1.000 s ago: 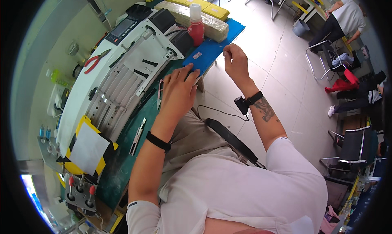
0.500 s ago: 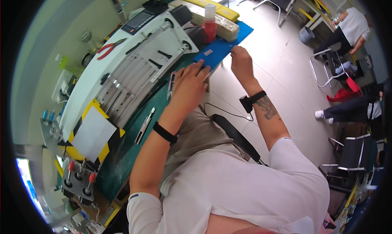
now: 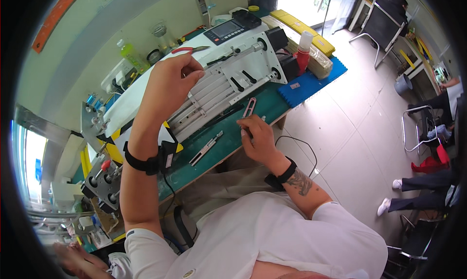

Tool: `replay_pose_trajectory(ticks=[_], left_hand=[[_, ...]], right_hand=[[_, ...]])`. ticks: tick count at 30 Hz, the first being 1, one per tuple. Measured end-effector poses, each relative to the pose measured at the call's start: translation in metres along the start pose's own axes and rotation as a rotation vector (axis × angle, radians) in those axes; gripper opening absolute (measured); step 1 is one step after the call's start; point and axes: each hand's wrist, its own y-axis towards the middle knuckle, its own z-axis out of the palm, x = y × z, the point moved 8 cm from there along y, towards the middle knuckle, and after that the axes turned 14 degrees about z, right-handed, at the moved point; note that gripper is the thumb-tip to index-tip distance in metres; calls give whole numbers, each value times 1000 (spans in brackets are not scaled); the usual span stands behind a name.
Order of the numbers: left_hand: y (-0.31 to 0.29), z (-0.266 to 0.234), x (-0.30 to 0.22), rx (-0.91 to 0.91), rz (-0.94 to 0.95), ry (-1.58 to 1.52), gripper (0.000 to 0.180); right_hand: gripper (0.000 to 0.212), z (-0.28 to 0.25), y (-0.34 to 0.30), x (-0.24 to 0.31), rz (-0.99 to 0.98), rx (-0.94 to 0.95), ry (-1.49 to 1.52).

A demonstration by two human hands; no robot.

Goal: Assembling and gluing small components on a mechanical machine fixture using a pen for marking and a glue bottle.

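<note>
My left hand (image 3: 170,79) is raised over the metal guide rails (image 3: 214,91) of a white machine (image 3: 146,91), its fingers bent and thumb and forefinger pressed together. Whatever may be between them is too small to make out. My right hand (image 3: 260,140) hovers at the green bench top's front edge, fingers curled in against the thumb; what they hold, if anything, is hidden. Just beyond its fingertips lies a pink-and-silver utility knife (image 3: 249,107). A second, slim snap-blade cutter (image 3: 206,148) rests on the green mat (image 3: 182,174) between my forearms.
Red-handled pliers (image 3: 189,49) lie on the machine's top, near a control screen (image 3: 224,30). A red bottle with a white cap (image 3: 302,55) stands by a blue mat (image 3: 316,86). Red-knobbed clamps (image 3: 104,174) sit at the left. Other people are at both sides.
My left hand has left the blue mat and risen over the machine's rails. My right hand has come back to the bench's front edge, near the pink knife. The view has shifted.
</note>
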Motion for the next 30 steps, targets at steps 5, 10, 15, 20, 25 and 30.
replay_pose_trajectory(ticks=[5,10,15,20,25,30], left_hand=[[45,10,-22,73,199,175,14],[73,39,-38,86,326,502,11],[50,45,-46,-107,431,503,8],[-2,26,-26,-369,258,202,6],[13,19,-35,-257,266,249,6],[50,28,-40,-119,380,405,4]], right_hand=[[39,2,-1,-8,-88,-44,-118],[36,3,-6,-6,-153,-80,-183],[37,4,-5,-6,-175,-80,-169],[38,2,-3,-1,-174,-87,-164],[40,2,-3,1,-197,-126,-210],[40,3,-4,3,-213,-110,-203]])
